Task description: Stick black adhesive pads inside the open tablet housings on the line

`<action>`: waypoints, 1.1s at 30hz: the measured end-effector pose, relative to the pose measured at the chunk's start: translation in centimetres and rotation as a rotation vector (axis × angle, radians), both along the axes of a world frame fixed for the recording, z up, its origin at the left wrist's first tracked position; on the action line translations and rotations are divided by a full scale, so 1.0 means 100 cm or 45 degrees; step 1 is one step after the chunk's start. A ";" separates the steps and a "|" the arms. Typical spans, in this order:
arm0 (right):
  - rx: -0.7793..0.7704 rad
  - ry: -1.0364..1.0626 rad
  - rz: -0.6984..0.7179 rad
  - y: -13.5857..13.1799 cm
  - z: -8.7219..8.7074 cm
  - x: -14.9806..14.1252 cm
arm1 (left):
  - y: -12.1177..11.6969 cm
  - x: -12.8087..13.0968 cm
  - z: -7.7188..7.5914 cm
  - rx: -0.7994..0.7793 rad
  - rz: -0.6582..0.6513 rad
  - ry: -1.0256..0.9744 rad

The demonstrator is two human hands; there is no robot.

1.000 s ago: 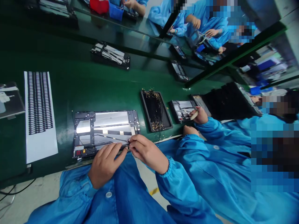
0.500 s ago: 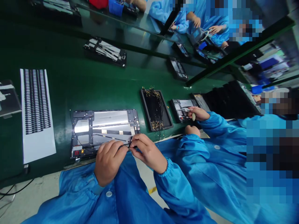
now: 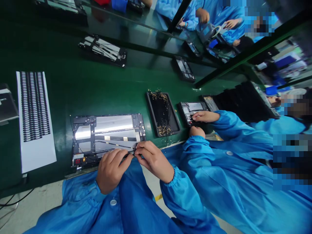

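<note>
So my left fingers [image 3: 125, 155] and right fingers [image 3: 139, 150] are pinching something tiny at the open tablet's [image 3: 114, 125] near edge — can't tell what — and the tablet's lying just beyond them on the green bench [image 3: 97, 87].

A white sheet [image 3: 39, 157] with 3 columns of small black pieces lay on the green table [image 3: 63, 87]. A black tray [image 3: 175, 127] held thin black wires [image 3: 161, 110] with gold-coloured ends. Near it, a blue-clad co-worker [image 3: 224, 175] touched an open device [image 3: 195, 106].
</note>
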State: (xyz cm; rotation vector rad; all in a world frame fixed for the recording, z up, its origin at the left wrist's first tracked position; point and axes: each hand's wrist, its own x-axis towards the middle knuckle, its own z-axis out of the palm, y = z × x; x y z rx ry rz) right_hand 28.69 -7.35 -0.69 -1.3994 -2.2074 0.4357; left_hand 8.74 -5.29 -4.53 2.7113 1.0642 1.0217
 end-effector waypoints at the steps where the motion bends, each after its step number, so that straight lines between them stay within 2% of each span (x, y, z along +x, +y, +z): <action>1: 0.029 -0.039 -0.006 -0.003 -0.003 -0.001 | -0.001 0.000 -0.001 0.013 -0.005 0.007; 5: 0.304 -0.210 -0.011 -0.021 -0.016 -0.009 | -0.008 -0.005 0.005 -0.056 0.052 0.100; 7: 0.369 -0.250 -0.012 -0.030 -0.018 -0.013 | -0.014 -0.014 0.021 -0.146 0.105 0.165; 8: 0.340 -0.241 -0.016 -0.033 -0.015 -0.013 | -0.018 -0.022 0.031 -0.181 0.104 0.191; 10: 0.186 -0.153 -0.008 -0.030 -0.002 -0.011 | -0.024 -0.043 0.057 -0.208 0.043 0.213; 12: 0.051 0.008 -0.001 -0.013 0.018 -0.009 | -0.027 -0.067 0.084 -0.183 -0.037 0.177; 15: 0.032 0.325 0.007 0.049 0.054 -0.012 | -0.009 -0.097 0.115 -0.212 0.084 0.030; 17: -0.064 0.526 -0.020 0.114 0.073 -0.020 | 0.025 -0.110 0.124 -0.300 0.238 -0.133; 18: -0.198 0.589 -0.100 0.150 0.078 -0.024 | 0.049 -0.114 0.125 -0.357 0.297 -0.219; 19: -0.384 0.609 -0.270 0.188 0.081 -0.028 | 0.076 -0.117 0.123 -0.428 0.363 -0.295; 21: -0.505 0.568 -0.412 0.258 0.078 -0.036 | 0.137 -0.122 0.115 -0.549 0.507 -0.430; 22: -0.568 0.547 -0.466 0.288 0.074 -0.039 | 0.169 -0.124 0.109 -0.600 0.637 -0.479; 24: -0.664 0.511 -0.537 0.337 0.059 -0.044 | 0.231 -0.128 0.094 -0.600 0.795 -0.513; 27: -0.763 0.478 -0.619 0.390 0.030 -0.049 | 0.315 -0.128 0.069 -0.622 0.952 -0.525; 30: -0.787 0.464 -0.668 0.432 -0.003 -0.052 | 0.386 -0.121 0.041 -0.650 1.048 -0.518; 33: -0.764 0.458 -0.718 0.465 -0.033 -0.052 | 0.445 -0.111 0.017 -0.706 1.098 -0.507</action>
